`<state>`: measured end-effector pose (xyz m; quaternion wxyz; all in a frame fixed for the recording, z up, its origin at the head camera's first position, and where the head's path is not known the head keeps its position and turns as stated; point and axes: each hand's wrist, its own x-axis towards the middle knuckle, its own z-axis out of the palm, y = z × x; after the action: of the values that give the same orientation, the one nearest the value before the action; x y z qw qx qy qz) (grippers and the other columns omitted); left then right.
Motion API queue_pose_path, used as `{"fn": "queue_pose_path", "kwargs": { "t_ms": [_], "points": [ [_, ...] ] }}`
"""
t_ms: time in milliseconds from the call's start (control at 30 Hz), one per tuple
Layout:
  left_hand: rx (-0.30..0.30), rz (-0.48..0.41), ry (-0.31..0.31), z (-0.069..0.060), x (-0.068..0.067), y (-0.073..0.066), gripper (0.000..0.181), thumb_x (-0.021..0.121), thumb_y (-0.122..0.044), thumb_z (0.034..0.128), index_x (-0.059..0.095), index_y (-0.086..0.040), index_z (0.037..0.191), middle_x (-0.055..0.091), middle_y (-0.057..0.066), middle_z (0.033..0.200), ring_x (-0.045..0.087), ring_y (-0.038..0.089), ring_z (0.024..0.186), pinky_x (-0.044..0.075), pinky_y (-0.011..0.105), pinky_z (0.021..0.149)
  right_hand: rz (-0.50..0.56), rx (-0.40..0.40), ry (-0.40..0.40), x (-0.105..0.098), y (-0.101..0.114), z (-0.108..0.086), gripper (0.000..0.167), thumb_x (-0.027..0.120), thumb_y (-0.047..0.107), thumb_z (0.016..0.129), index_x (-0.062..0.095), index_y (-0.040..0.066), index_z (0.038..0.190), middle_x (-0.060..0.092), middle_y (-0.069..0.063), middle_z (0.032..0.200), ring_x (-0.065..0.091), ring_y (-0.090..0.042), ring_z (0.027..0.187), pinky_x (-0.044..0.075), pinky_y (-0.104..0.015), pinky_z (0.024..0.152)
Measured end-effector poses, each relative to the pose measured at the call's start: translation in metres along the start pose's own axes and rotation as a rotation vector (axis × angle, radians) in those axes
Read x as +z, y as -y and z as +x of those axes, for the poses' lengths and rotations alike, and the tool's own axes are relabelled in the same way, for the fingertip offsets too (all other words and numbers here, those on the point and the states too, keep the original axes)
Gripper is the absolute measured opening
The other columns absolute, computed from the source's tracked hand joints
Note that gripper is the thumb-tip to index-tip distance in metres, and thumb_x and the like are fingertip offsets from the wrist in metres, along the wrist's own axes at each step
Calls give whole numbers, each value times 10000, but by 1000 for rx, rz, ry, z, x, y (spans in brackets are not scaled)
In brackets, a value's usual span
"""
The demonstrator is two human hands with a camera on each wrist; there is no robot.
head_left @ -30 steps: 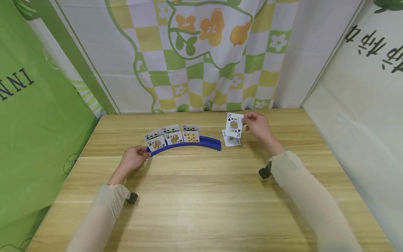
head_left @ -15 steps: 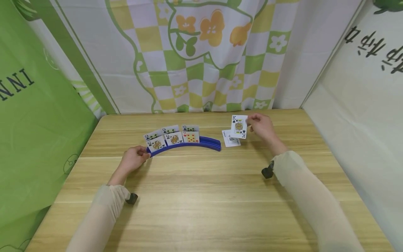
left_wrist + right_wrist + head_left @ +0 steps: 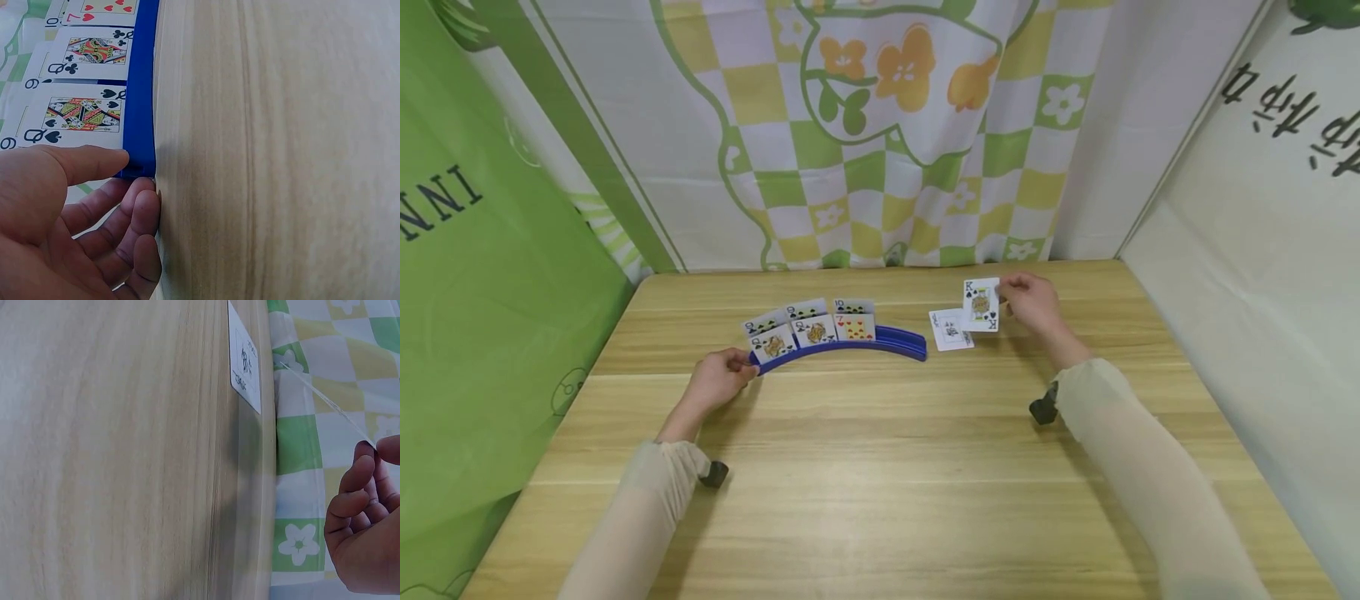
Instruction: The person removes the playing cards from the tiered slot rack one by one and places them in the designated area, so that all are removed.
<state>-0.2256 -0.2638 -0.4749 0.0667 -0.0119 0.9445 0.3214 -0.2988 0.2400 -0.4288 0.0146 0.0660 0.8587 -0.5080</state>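
Note:
My left hand (image 3: 721, 377) grips the left end of a curved blue card holder (image 3: 901, 341), thumb on its front. In the holder's front row stand a queen of spades (image 3: 84, 115), a queen of clubs (image 3: 90, 53) and a seven of hearts (image 3: 854, 327). A ten (image 3: 854, 306) and two other cards stand behind them, partly hidden. Over the table to the right, my right hand (image 3: 1032, 302) pinches a king of spades (image 3: 981, 305) by its right edge, face toward the head camera. The right wrist view shows this card (image 3: 331, 406) nearly edge-on.
A joker card (image 3: 950, 330) lies face up on the wooden table (image 3: 865, 483), between the holder's right end and the king, which overlaps its corner in the head view. A patterned curtain (image 3: 902, 200) hangs behind the table's far edge.
My right hand has moved right and slightly nearer with the king of spades, uncovering more of the joker. The left hand and the card holder have stayed in place.

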Motion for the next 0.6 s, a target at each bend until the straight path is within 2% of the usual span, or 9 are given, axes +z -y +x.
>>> {"fn": "queue_pose_path", "kwargs": {
  "t_ms": [133, 233, 467, 600],
  "points": [
    [0, 6, 0, 0, 0, -1, 353, 635, -217, 943, 637, 55, 1168, 707, 235, 1070, 647, 282, 896, 467, 262, 700, -4, 2, -11, -1, -4, 2, 344, 526, 220, 1018, 599, -10, 1262, 634, -164, 1162, 608, -247, 917, 551, -375, 843],
    [-3, 7, -4, 0, -1, -1, 349, 630, -216, 945, 638, 51, 1170, 707, 230, 1077, 652, 283, 919, 474, 269, 719, -5, -10, -21, -3, -7, 5, 340, 530, 213, 1015, 609, -25, 1245, 639, -175, 1157, 620, -248, 927, 562, -334, 806],
    [-2, 2, -7, 1, -1, -1, 347, 632, -204, 943, 636, 52, 1177, 708, 235, 1086, 662, 288, 931, 489, 273, 728, -9, -11, -53, -4, -12, 8, 314, 552, 204, 1003, 636, -28, 1197, 641, -99, 1046, 585, -99, 758, 537, -266, 704],
    [-5, 1, -7, 0, 0, 0, 344, 635, -209, 942, 639, 48, 1172, 707, 237, 1087, 662, 288, 925, 492, 272, 723, -43, -3, -53, -6, -14, 8, 323, 541, 217, 1004, 639, -19, 1201, 645, -115, 1055, 607, -182, 837, 509, -227, 687]
  ]
}}
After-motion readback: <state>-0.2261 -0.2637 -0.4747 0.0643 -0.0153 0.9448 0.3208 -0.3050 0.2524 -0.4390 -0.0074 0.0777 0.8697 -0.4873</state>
